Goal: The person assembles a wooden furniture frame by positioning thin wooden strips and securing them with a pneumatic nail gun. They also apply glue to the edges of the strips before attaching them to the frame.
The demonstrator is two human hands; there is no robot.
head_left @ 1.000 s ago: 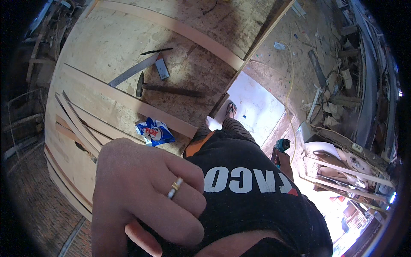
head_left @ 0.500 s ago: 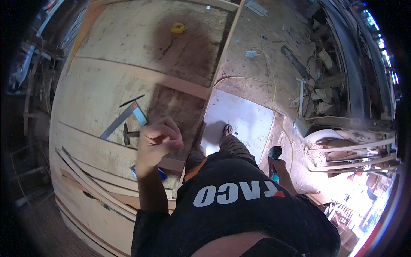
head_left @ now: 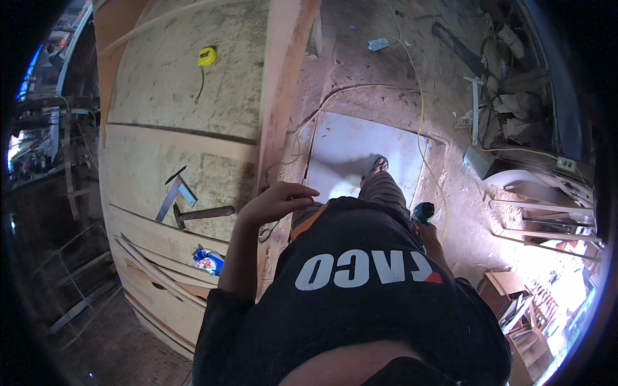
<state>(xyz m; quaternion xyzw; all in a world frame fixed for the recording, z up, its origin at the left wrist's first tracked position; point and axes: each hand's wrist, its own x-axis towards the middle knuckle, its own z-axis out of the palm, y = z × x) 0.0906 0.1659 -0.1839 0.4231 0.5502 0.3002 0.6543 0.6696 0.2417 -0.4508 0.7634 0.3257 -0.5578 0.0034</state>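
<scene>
My left hand [head_left: 283, 201] is held over the near end of an upright wooden board [head_left: 283, 83], fingers stretched out and nothing visible in them. At my right side, my right hand [head_left: 426, 233] is closed round a black and teal cordless drill [head_left: 423, 211], partly hidden by my shirt. Left of my left hand, a hammer [head_left: 206, 213] and a try square [head_left: 168, 201] lie on a large pale wooden panel [head_left: 145, 161]. A blue and white packet [head_left: 209, 261] is nearer to me. Farther up the panel sits a yellow tape measure [head_left: 206, 56].
Thin wooden strips [head_left: 158, 270] lie along the panel's near left part. A white sheet [head_left: 347, 148] is on the floor under my foot. A yellow cable [head_left: 421, 122] runs across the dusty ground. Scrap wood [head_left: 515, 116] piles up at the right, with a socket box [head_left: 566, 164].
My left hand has moved right and its curled fingers have straightened. The view has shifted, and the upright board now looks broader. My right hand still holds the drill.
</scene>
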